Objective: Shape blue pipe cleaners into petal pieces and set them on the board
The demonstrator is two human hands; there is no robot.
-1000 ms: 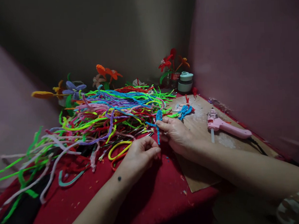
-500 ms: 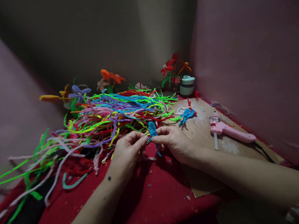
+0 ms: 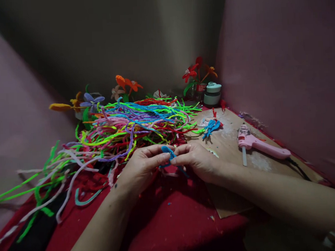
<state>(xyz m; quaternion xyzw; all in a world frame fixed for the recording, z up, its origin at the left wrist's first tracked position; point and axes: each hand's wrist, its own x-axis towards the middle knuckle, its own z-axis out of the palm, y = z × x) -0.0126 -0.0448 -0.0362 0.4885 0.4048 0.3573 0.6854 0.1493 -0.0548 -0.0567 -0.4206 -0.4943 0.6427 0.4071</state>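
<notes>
**Blue fuzzy piece [image 3: 167, 151] pinched mid-scene**

The piece is bright blue and plush, like a pipe cleaner. Its far end forms a narrow, rounded petal shape that leans left; a thin tail slants toward the near right. It sits between the fingertips of the left hand [image 3: 145, 163] and right hand [image 3: 197, 159], which hide part of its middle.

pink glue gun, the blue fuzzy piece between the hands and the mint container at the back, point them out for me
pink glue gun [image 3: 261, 146]: head view, on its handle
blue fuzzy piece [image 3: 167, 150]: head view, on its upper part
mint container [image 3: 212, 99]: head view, on its lower body
</notes>
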